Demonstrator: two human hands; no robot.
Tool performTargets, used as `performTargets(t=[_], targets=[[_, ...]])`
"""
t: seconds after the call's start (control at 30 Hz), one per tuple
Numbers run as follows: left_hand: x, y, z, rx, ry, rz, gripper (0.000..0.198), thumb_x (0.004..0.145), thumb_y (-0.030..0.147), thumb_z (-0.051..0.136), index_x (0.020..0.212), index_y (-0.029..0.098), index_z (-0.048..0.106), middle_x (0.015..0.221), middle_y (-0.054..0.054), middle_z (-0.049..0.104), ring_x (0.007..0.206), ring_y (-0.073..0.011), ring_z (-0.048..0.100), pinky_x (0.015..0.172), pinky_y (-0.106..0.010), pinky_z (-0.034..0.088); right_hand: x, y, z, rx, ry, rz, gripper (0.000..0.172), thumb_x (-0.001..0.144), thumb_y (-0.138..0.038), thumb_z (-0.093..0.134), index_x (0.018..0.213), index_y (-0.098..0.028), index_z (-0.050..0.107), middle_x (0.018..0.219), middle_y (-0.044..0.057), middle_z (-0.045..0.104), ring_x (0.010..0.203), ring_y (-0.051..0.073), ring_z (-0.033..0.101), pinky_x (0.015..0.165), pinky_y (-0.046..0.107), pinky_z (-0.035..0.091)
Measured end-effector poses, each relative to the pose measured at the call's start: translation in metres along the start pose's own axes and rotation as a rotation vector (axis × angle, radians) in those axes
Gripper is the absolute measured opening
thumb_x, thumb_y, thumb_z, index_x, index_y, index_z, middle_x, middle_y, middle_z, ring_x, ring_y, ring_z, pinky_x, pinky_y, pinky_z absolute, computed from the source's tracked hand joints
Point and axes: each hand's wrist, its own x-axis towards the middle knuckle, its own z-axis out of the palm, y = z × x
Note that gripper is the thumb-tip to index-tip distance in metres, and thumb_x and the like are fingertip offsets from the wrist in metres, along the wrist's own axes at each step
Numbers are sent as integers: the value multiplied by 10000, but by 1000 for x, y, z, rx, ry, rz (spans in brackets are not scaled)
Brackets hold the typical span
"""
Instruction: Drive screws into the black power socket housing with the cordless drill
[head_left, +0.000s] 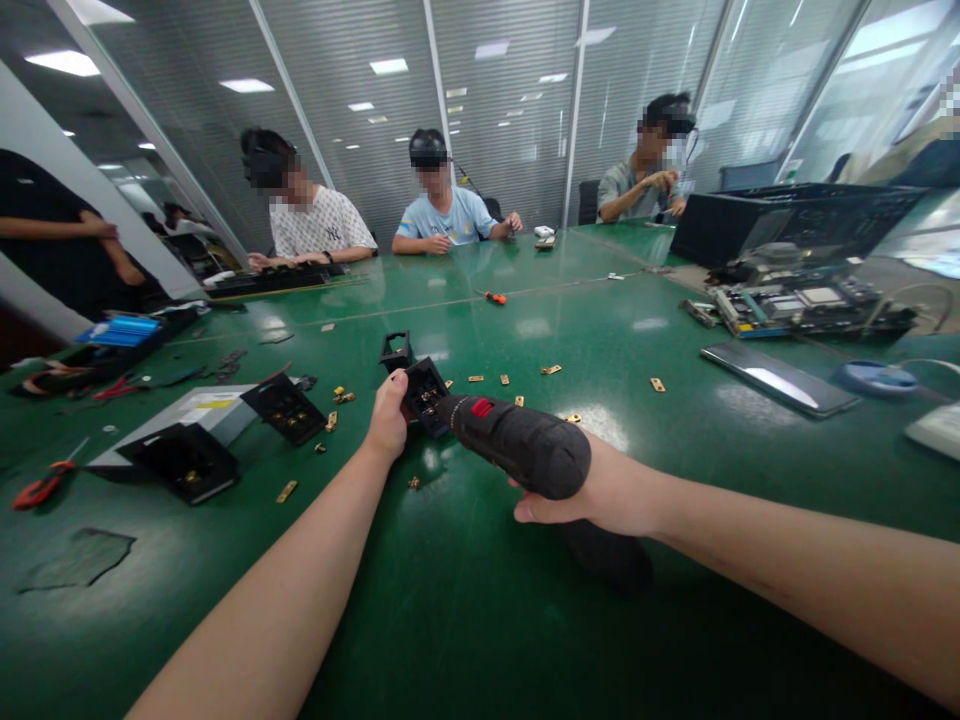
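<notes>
My right hand (600,492) is closed around a black electric screwdriver (517,443) with a red switch, its nose pointed at a small black socket block (424,392). My left hand (388,417) grips that block from the left and holds it on the green table (465,600). Brass contact pieces (551,369) lie scattered around the block. A second black frame piece (395,350) stands just behind it.
Black socket plates (285,407) and a grey metal box (196,412) lie to the left, with red-handled pliers (41,487). A circuit board (795,305), a black case (787,220) and a grey slab (780,378) sit at right. Three people sit across the table; an orange screwdriver (494,297) lies mid-table.
</notes>
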Motion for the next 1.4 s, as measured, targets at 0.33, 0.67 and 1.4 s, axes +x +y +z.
performTargets(t=[0.33, 0.67, 1.4], targets=[[-1, 1, 0, -10, -6, -6, 411, 810, 596, 611, 909, 197, 616, 818, -29, 660, 719, -188, 661, 613, -294, 540, 1, 2, 0, 24, -8, -20, 423, 601, -235, 840, 956, -137, 630, 859, 35, 655, 797, 198, 604, 723, 333, 494], [-1, 2, 1, -16, -17, 2, 389, 815, 571, 621, 904, 193, 614, 822, -30, 658, 733, -190, 658, 624, -293, 542, 0, -1, 0, 25, -9, -16, 422, 607, -211, 826, 972, -128, 631, 855, 39, 650, 794, 205, 607, 715, 331, 494], [4, -3, 3, 73, 48, -136, 527, 792, 634, 595, 1020, 161, 634, 841, -43, 688, 716, -204, 664, 622, -323, 544, 8, 5, 2, 300, -45, 16, 419, 563, -158, 831, 939, -162, 646, 828, -7, 614, 785, 163, 563, 750, 313, 440]])
